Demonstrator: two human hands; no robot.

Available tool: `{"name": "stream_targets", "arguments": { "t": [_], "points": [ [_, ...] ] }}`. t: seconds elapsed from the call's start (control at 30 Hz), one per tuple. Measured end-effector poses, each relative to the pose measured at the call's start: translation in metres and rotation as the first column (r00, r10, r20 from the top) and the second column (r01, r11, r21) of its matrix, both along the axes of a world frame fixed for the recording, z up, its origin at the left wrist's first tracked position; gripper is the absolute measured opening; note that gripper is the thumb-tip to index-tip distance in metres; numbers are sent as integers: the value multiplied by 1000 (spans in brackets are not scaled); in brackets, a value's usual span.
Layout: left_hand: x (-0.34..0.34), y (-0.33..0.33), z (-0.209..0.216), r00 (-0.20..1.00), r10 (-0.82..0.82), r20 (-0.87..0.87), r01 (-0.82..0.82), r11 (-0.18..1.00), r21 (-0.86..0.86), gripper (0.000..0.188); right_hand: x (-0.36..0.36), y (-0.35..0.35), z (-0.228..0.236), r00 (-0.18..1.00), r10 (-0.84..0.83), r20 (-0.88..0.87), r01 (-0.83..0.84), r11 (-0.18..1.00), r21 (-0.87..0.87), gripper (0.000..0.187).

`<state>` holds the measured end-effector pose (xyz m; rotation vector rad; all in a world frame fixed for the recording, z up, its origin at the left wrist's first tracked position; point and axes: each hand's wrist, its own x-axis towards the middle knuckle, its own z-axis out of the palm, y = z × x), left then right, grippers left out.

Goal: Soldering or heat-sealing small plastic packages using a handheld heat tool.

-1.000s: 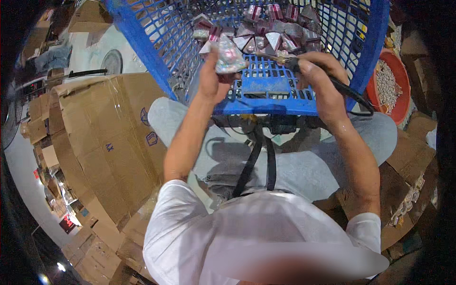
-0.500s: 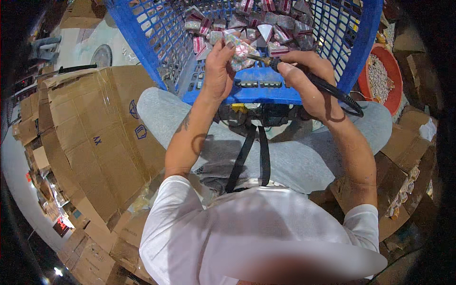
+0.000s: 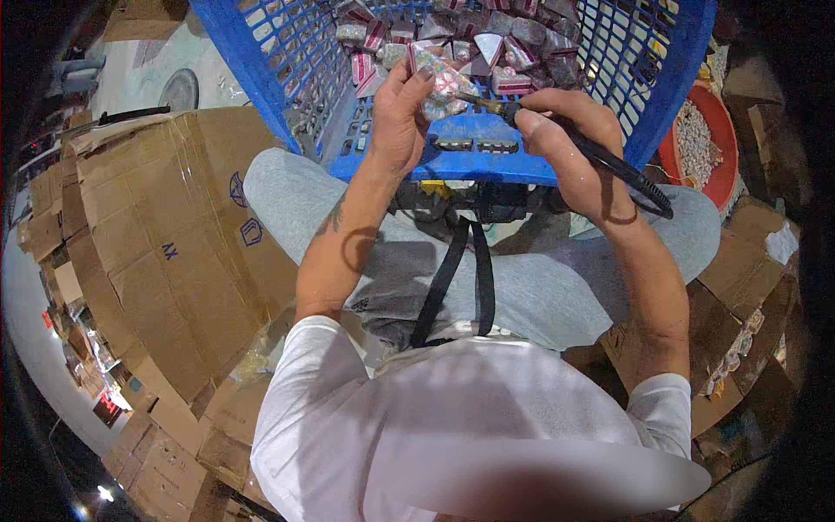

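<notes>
My left hand [image 3: 398, 122] is closed on a small packet with a pink and green pattern [image 3: 448, 90], held over the near rim of a blue plastic basket [image 3: 439, 165]. A soldering iron [image 3: 489, 104] is gripped in my right hand [image 3: 574, 143], its metal tip pointing left at the packet's right edge. Whether the tip touches the packet I cannot tell. From the iron's handle a black cord [image 3: 639, 184] runs back under my right wrist. Inside the basket, beyond my hands, lie several small wedge-shaped packets [image 3: 520, 54] with dark pink bands.
Large flattened cardboard [image 3: 165, 261] spreads to my left. At the right stands an orange-red bowl [image 3: 731, 165] of small pale pieces [image 3: 696, 148]. More cardboard [image 3: 748, 252] lies beside my right knee. A black strap [image 3: 484, 287] hangs between my legs.
The whole view has shifted slightly. My left hand still holds the packet, now turned a little, and the iron stays close to its right edge.
</notes>
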<state>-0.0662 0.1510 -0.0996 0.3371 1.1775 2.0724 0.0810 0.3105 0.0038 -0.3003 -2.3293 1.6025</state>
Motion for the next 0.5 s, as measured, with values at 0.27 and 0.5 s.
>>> {"name": "stream_targets", "arguments": {
  "t": [0.27,0.5],
  "points": [
    [-1,-1,-5,997,27,-69,-27,1000,2,43,0,-1,-2,999,16,-40,-14,998,69,22],
    [2,2,-3,998,54,-39,-52,998,44,37,0,-1,-2,999,12,-42,-8,996,86,22]
  ]
}}
